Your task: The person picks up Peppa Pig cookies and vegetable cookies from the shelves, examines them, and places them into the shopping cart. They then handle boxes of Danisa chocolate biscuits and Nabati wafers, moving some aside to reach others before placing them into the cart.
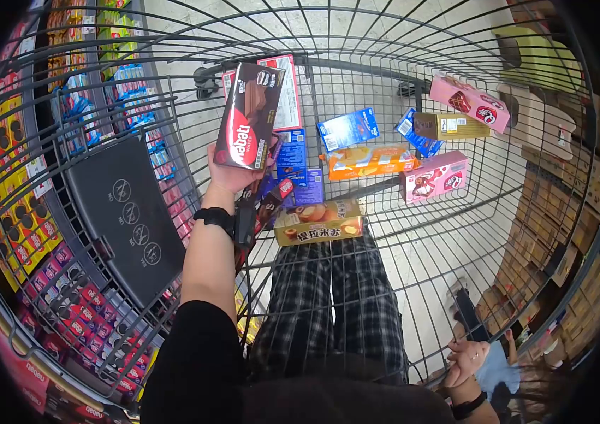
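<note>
In the head view, my left hand (226, 173) grips the lower end of a dark brown nabati wafer box (250, 116), raised above the cart basket. A black band circles that wrist. My right hand (466, 362), wearing a ring, is closed by the cart's right wire side; what lies inside its fingers is hidden. Beneath the wafer box are a red-and-white box (288, 99) and purple-blue packs (303, 185). Nearer my body sits a gold box (319, 222). An orange pack (370, 163), blue pack (348, 128) and pink box (435, 177) lie farther right.
Wire cart walls (413, 283) surround the goods. Another pink box (471, 104) and a gold-brown box (452, 126) lie far right. A black panel (127, 215) covers part of the left side. Snack shelves (14, 177) stand left, cartons (540, 233) right. A person in light blue (501, 371) is nearby.
</note>
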`<state>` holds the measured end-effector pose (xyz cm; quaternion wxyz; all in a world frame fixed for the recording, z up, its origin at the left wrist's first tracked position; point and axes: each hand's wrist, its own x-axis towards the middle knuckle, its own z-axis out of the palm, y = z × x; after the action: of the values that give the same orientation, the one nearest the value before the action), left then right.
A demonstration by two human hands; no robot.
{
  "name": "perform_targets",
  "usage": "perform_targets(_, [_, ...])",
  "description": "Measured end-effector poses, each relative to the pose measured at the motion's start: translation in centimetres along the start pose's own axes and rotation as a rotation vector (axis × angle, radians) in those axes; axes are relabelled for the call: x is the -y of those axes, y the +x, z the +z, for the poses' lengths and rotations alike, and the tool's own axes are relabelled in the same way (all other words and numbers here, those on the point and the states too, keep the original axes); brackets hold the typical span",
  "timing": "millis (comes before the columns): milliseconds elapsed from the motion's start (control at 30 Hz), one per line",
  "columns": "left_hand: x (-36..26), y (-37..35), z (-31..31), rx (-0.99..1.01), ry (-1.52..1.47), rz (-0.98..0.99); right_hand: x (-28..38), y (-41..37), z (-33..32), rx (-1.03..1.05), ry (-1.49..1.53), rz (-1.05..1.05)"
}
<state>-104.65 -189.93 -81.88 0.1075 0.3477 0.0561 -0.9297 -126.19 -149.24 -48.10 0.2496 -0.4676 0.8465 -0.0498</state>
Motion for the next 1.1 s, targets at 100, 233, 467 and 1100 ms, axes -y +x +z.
perform_targets(100, [1.5, -1.4, 1.9, 0.104, 0.099, -0.031, -0.2, -0.9, -0.6, 0.002, -0.001, -0.021])
perform_targets(233, [4.5, -2.7, 3.7, 0.073, 0.106, -0.362, 0.8, 1.6, -2.6, 0.376, -0.018, 0.154])
perform_targets(467, [13.5, -4.3, 13.1, 0.378, 0.643, -1.157, 3.3, 6.8, -1.6, 0.259, 1.197, 0.502])
perform_targets(1100, [-0.6, 5.4, -6.9, -1.025, 1.998, 0.241, 3.9, 0.8, -2.0, -0.211, 1.049, 0.944])
